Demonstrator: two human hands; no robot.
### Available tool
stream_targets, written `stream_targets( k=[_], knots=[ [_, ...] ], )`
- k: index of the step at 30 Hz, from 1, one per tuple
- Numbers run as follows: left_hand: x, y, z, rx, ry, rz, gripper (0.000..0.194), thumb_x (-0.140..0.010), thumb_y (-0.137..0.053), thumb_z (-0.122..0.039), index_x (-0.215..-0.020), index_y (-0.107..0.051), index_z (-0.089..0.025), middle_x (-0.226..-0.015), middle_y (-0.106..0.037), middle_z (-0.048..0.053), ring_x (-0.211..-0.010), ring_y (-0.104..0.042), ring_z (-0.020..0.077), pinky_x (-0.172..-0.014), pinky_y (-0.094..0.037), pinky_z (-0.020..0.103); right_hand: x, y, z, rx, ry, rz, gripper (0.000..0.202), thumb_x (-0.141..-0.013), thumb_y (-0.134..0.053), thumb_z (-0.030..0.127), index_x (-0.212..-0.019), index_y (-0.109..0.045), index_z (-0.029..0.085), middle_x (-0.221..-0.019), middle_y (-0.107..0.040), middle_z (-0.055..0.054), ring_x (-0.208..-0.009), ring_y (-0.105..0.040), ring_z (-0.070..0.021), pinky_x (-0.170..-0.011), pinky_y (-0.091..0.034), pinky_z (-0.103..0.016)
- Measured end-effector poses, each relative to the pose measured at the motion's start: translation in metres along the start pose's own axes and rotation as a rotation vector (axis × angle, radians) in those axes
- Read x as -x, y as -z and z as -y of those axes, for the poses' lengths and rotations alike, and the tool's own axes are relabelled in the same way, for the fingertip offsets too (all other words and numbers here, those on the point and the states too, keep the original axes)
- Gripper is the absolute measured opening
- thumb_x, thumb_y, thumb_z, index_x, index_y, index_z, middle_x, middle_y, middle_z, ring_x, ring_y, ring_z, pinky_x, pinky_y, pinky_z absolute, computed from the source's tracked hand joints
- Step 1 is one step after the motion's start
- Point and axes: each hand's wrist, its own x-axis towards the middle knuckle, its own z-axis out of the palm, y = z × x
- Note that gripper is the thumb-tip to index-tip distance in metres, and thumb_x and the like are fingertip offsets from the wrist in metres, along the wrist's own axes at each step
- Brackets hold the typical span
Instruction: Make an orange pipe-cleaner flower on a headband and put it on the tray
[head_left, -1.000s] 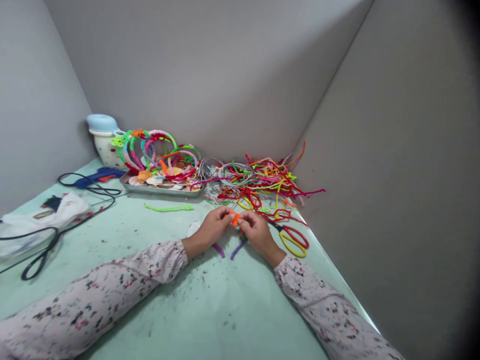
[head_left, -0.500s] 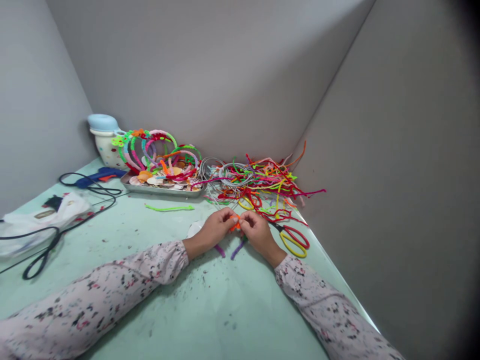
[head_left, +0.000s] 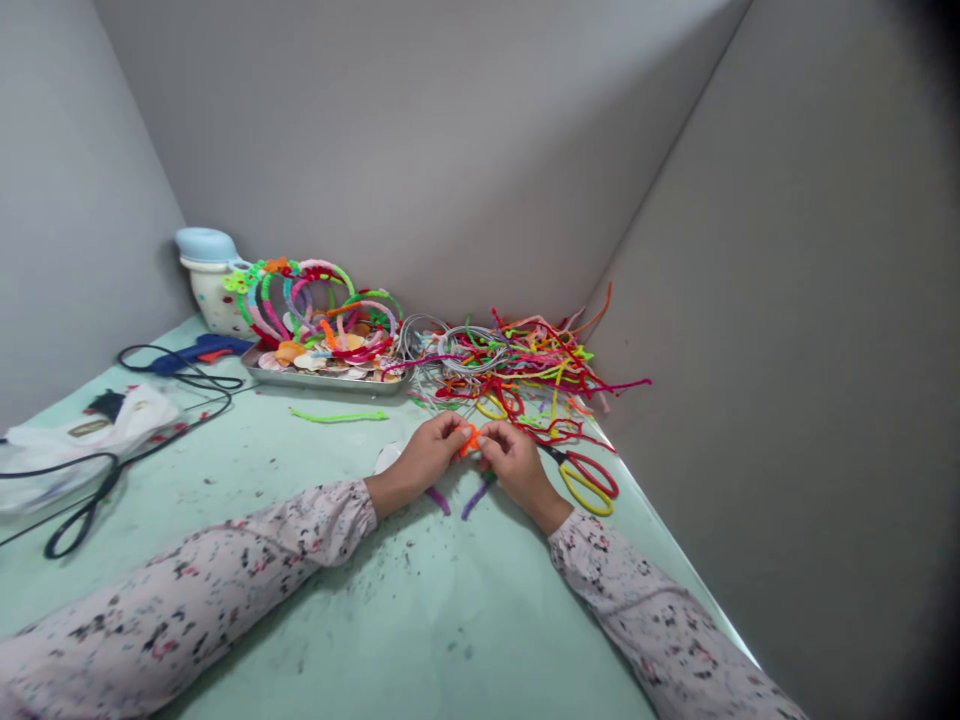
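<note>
Clearly inside the table edge [head_left: 670, 543], hands [head_left: 429, 457] on orange piece [head_left: 470, 440].

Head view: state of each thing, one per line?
Left hand: pinching the orange piece
Right hand: pinching it too
Cup: standing, lid on
Tray: heaped
Glue gun: lying down; power can't be told
Near scissors: lying, handles apart
Green strip: lying, nearly straight
Strip pile: tangled
Cable: slack, looped
Bag: crumpled

Left sleeve [head_left: 187, 590] at eight o'clock, right sleeve [head_left: 652, 615] at five: both pale pink, dark-and-red floral print, gathered cuffs [head_left: 358, 520].
</note>
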Motion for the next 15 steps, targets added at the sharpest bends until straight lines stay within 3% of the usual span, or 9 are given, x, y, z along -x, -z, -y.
stream_targets(
  k=[15],
  knots=[
    [0.0001,0.0015,0.0074,-0.096,-0.021,0.039,0.011,-0.08,-0.052,-0.028,-0.078,-0.053,-0.017,-0.059,-0.046,-0.005,-0.054,-0.042,0.01,-0.05,-0.031,0.022,-0.0008,-0.0003,-0.0074,0.061,-0.005,0.004,0.01,-0.08,-0.054,0.028,-0.077,-0.056,0.019,-0.059,-0.055,0.003,-0.051,-0.053,-0.0124,-0.05,-0.042,-0.023]
  ],
)
